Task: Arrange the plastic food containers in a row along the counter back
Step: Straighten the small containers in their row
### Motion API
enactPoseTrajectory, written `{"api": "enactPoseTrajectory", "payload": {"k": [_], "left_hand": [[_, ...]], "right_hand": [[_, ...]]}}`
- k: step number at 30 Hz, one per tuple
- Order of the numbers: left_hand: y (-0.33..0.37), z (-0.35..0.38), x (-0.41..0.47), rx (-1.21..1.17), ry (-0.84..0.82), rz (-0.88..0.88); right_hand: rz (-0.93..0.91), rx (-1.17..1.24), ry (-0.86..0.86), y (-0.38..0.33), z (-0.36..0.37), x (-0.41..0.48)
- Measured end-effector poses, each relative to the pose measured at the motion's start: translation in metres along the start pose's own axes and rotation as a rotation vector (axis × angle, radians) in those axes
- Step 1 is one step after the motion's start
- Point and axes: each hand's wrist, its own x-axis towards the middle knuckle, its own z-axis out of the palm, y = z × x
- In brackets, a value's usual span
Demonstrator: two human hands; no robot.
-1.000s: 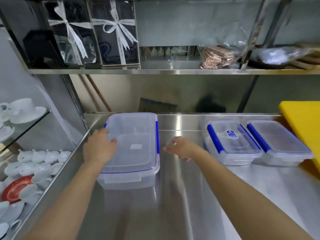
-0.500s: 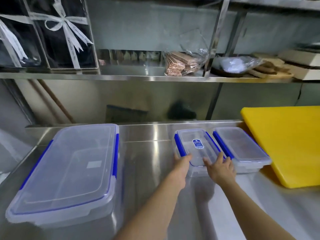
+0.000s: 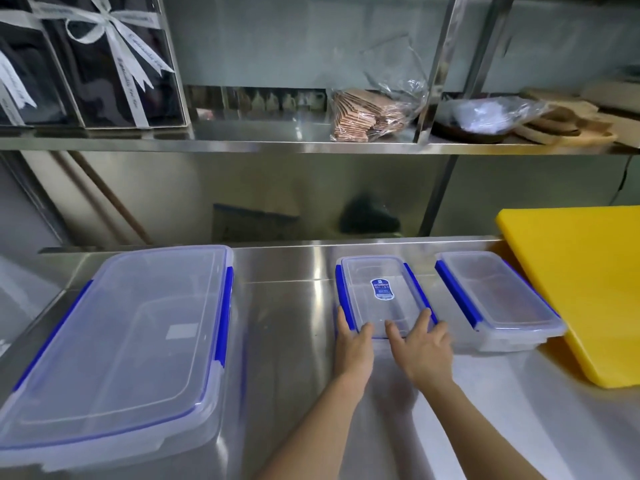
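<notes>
Three clear plastic containers with blue lid clips stand on the steel counter (image 3: 291, 341). The large container (image 3: 131, 334) fills the left side. A small container with a blue label (image 3: 379, 296) sits in the middle near the back. My left hand (image 3: 353, 344) grips its near left corner and my right hand (image 3: 420, 344) holds its near right corner, fingers over the lid edge. A second small container (image 3: 495, 299) stands a gap away to its right, angled slightly, touching the yellow board.
A thick yellow cutting board (image 3: 585, 289) lies at the right. A steel shelf (image 3: 277, 143) above carries dark gift boxes with white ribbons (image 3: 104, 64), a bag of brown sheets (image 3: 370, 112) and wooden boards (image 3: 571, 126). A steel backsplash rises behind the counter.
My hands left the large container and came over to the labelled small one. It has slid left, opening a gap between it and the other small container.
</notes>
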Motion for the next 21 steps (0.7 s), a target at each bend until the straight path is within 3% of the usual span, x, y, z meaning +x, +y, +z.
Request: {"api": "enactPoseTrajectory", "payload": {"k": [7,11,14,16,18,21], "left_hand": [[0.000,-0.030,0.001,0.006,-0.011,0.080],[-0.002,-0.030,0.003,0.077,0.023,0.085],[0.003,-0.031,0.000,0.249,0.065,0.072],[0.012,-0.028,-0.003,0.544,0.212,0.146],[0.027,-0.020,-0.010,0.753,0.332,0.374],[0.050,0.009,-0.019,0.730,0.184,0.626]], "right_hand": [[-0.059,-0.060,0.034,-0.018,0.010,-0.018],[-0.055,-0.031,-0.032,-0.019,0.007,-0.015],[-0.051,-0.003,-0.165,-0.017,-0.005,-0.008],[-0.044,0.050,-0.254,-0.012,-0.024,0.002],[-0.061,0.096,-0.165,-0.002,-0.043,0.011],[-0.019,0.165,0.192,0.024,-0.062,0.024]]}}
